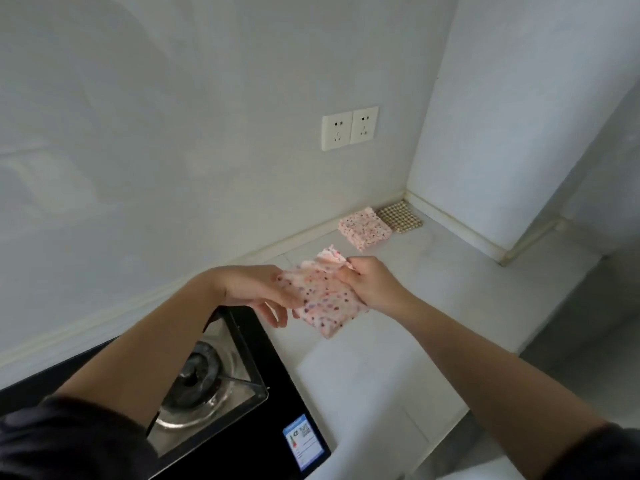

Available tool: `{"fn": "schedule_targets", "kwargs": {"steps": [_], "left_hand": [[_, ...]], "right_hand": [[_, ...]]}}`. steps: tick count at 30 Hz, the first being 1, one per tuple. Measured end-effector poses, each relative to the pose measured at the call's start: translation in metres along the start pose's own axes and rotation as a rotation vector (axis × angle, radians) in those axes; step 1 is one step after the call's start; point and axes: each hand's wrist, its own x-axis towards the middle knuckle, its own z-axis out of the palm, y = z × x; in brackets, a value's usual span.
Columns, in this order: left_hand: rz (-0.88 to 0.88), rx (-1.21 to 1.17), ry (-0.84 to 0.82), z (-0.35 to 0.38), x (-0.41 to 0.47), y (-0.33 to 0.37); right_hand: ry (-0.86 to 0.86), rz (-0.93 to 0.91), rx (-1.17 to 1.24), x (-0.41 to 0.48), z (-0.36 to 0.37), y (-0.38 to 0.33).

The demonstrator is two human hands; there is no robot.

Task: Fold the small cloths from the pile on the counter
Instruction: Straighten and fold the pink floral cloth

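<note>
A small pink cloth with dark speckles [323, 303] hangs above the white counter [398, 341], partly folded. My right hand [370, 282] grips its far right edge, where a corner sticks up. My left hand [258, 289] holds the cloth's left edge, with its lower fingers hanging loose. Further back by the wall lies a folded pink speckled cloth [364, 227]. A folded beige checked cloth [399, 216] lies next to it in the corner.
A black gas hob [214, 386] with a steel burner sits under my left forearm. Two wall sockets [349, 128] are on the wall behind. The counter's front edge runs down the right, with the floor beyond it.
</note>
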Motion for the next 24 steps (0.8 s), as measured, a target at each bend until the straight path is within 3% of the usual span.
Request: {"fn": "schedule_targets", "kwargs": {"steps": [4, 9, 12, 15, 19, 24], "left_hand": [[-0.008, -0.120, 0.162, -0.011, 0.040, -0.004], [0.052, -0.779, 0.734, -0.018, 0.133, -0.017], [-0.127, -1.038, 0.954, -0.017, 0.195, -0.013], [-0.317, -0.774, 1.205, -0.014, 0.243, 0.000], [-0.278, -0.425, 1.449, -0.011, 0.287, 0.023], [-0.194, -0.431, 1.387, -0.020, 0.335, 0.025]], "right_hand": [[-0.002, 0.076, 0.126, 0.034, -0.009, 0.027], [-0.049, 0.272, 0.354, 0.092, -0.018, 0.068], [-0.061, 0.311, 0.385, 0.126, -0.021, 0.095], [-0.037, 0.329, 0.367, 0.157, -0.023, 0.124], [-0.020, 0.317, 0.340, 0.187, -0.028, 0.163], [-0.096, 0.427, 0.505, 0.219, -0.046, 0.203]]}}
